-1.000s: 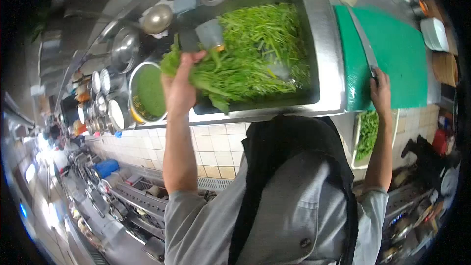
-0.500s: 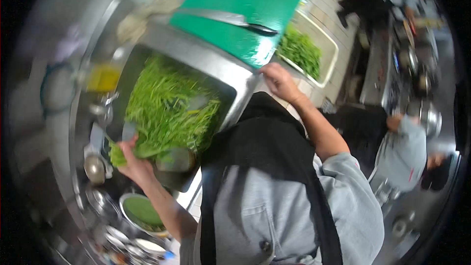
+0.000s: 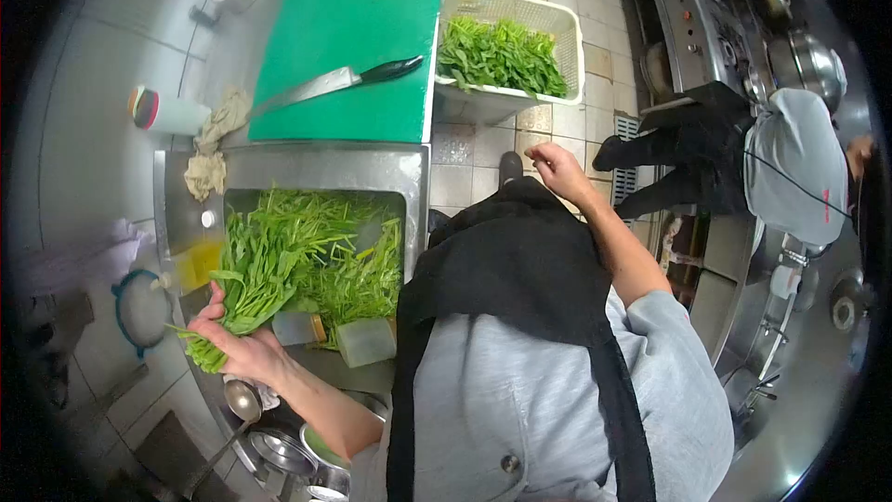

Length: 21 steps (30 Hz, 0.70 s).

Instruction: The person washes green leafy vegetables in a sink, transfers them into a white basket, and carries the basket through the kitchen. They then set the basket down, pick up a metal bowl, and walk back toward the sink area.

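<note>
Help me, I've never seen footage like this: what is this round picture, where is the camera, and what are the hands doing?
No machine here: a person wears a wide-angle camera on the head, looking down over their own chest, so the picture bends. Their left hand grips a bunch of greens at the sink, which holds more greens. The right hand is empty, raised over the tiled floor. Farther on lie a green cutting board with a knife, and beside it a white basket of leaves.

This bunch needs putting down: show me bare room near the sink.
The green cutting board is bare on both sides of the knife. Crowded: the sink is full of greens, with containers by the left hand; rags lie on its rim.
</note>
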{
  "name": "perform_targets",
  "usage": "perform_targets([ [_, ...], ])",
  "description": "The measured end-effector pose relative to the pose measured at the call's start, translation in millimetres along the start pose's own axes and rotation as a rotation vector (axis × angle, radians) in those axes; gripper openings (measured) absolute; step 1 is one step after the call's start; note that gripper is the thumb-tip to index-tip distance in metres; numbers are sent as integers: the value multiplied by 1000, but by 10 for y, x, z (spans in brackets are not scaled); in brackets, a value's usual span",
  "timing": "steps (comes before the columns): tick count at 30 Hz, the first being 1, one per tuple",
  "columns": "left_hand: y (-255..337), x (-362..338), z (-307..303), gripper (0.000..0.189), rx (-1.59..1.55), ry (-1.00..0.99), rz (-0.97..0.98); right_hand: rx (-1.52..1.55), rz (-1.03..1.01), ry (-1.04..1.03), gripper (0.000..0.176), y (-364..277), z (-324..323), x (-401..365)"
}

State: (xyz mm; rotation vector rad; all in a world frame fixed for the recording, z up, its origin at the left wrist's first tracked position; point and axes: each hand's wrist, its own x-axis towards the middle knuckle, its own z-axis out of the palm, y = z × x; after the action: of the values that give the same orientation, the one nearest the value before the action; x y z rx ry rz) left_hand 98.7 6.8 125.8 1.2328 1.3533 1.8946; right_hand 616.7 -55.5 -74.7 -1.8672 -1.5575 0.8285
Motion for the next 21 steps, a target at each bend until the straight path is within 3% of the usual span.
perform_targets([
  [3,56,-23,402,29,-49,-2,-51,-36,3,-48,23,249,-158,-88],
  [5,22,-28,626,25,-109,-127,40,4,61,-72,22,383,-266,-123],
  [9,110,-116,1388,20,-227,-228,31,60,131,-24,21,913,-512,-217],
  [15,279,-311,2448,20,-171,-278,45,208,319,34,22,1677,-1014,-252],
  [21,317,-524,3373,18,-56,-401,121,165,321,107,23,2255,-1540,-96],
])
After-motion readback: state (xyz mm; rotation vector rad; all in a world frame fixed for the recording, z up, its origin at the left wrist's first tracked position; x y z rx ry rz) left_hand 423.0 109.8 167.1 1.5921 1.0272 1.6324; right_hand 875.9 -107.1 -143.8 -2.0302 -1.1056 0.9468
